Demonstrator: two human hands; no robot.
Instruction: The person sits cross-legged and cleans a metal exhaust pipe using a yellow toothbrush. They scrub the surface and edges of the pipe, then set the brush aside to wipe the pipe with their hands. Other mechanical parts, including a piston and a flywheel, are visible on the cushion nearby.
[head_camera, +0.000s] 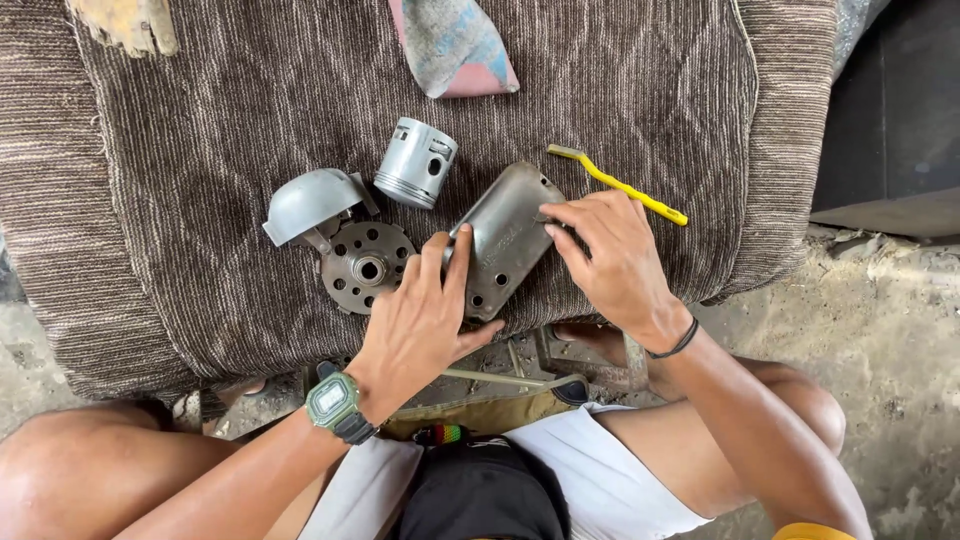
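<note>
Metal cover (505, 240) on brown cloth (200, 150): left hand (420, 320) and right hand (615, 255) rest on it, fingers spread, not gripping. Piston (415, 162), yellow brush (620, 186) near.

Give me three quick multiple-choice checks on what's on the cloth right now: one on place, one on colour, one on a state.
1. Where does the piston lie relative to the metal cover?
A. Up and to its left
B. Under it
C. To its right

2. What colour is the toothbrush?
A. Blue
B. Yellow
C. Black

3. What are the two hands doing?
A. Both lifted clear of the parts
B. Both touching the cover
C. Both gripping the toothbrush

Answers:
1 A, the piston sits apart, above and left of the cover.
2 B, its handle is bright yellow.
3 B, the left hand presses the cover's lower end and the right hand rests fingers on its upper right edge.
</note>
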